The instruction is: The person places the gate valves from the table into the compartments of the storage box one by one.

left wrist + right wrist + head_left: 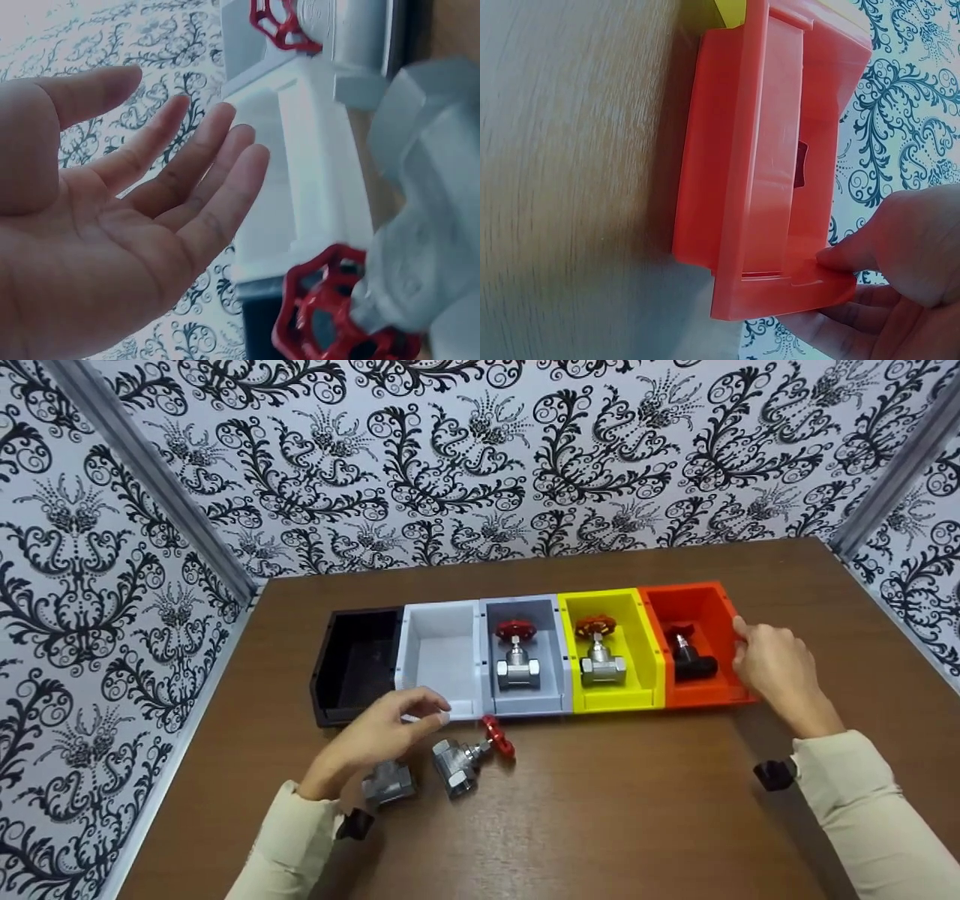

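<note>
My right hand (780,667) grips the right side wall of the red bin (772,150); in the right wrist view its thumb lies inside the wall and its fingers outside. Above the table, just in front of the white bin (442,660), my left hand (386,727) hovers with relaxed fingers and holds nothing. Below it lie two metal valves: one valve (456,769) with a red handwheel (497,737), and another valve (390,784) partly hidden by the hand. A valve with dark ends (694,666) lies in the red bin.
The bins stand joined in a row. At the left end is a black bin (322,682). The grey bin (551,697) holds a valve with a red handwheel (517,666). In the yellow bin (637,682) sits a valve with an orange-red handwheel (602,666). Patterned walls surround the brown table (600,802).
</note>
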Demonstrator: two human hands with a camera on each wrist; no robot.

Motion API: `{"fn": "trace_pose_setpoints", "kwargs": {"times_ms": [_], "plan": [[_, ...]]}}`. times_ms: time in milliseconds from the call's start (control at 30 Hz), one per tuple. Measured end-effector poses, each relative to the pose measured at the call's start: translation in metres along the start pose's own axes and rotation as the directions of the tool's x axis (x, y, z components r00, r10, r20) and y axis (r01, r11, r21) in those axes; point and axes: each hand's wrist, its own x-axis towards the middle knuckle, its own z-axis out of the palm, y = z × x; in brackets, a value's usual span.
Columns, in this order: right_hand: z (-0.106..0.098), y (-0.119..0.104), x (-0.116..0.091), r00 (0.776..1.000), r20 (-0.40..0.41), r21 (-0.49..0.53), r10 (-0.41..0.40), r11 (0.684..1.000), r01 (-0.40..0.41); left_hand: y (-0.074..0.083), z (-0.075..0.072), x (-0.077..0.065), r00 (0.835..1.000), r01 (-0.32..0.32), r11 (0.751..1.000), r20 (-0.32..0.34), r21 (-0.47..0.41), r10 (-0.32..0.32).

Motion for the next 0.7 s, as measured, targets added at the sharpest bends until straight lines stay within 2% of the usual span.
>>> {"fn": "trace_pose_setpoints", "kwargs": {"times_ms": [167,333,433,700], "plan": [[0.001,0.001,0.001,1.000,-0.021,-0.001,-0.005,1.000,0.005,0.001,0.007,0.004,0.996,0.042,0.997,0.079,-0.062,-0.037],[0.000,0.002,0.001,1.000,-0.005,0.001,-0.006,1.000,0.006,0.001,0.013,0.008,0.986,0.115,0.986,0.137,-0.117,-0.099],[-0.001,0.002,0.000,1.000,-0.001,0.002,-0.006,1.000,0.006,0.002,0.016,0.011,0.980,0.130,0.983,0.168,-0.129,-0.107],[0.001,0.001,-0.003,0.999,-0.036,0.009,-0.036,0.999,0.036,-0.002,0.025,0.016,0.965,0.185,0.967,0.219,-0.175,-0.145]]}}
